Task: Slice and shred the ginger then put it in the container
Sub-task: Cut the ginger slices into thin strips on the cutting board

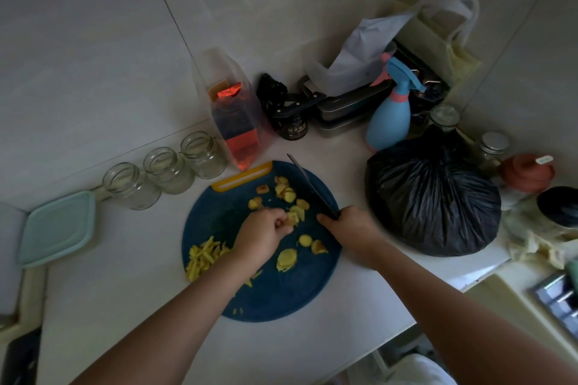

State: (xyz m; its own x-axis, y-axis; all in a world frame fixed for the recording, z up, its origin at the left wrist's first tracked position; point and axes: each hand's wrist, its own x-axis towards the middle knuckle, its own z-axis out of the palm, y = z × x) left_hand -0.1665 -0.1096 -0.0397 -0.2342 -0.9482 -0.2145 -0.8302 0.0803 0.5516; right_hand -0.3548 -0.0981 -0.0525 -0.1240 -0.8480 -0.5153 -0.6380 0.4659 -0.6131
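The white counter [125, 306] is taken up on the right by a tied black bag [431, 200], kept apart from the work. The round blue cutting board [275, 294] is set directly before the person, within reach of both arms. A teal lidded container [58, 228] is left closed at the left, beside three open glass jars [169, 170]; which of them is meant for the ginger cannot be told. The knife [308, 184] is gripped at its handle by the right hand [347, 228], its blade pointed away, clear of the fingers. One ginger slice [289, 220] is pinched in the curled left hand [262, 234], probably to be positioned for shredding. Loose slices [286, 192] are scattered over the board's far half, while finished shreds [203, 255] are heaped at its left edge, kept separate.
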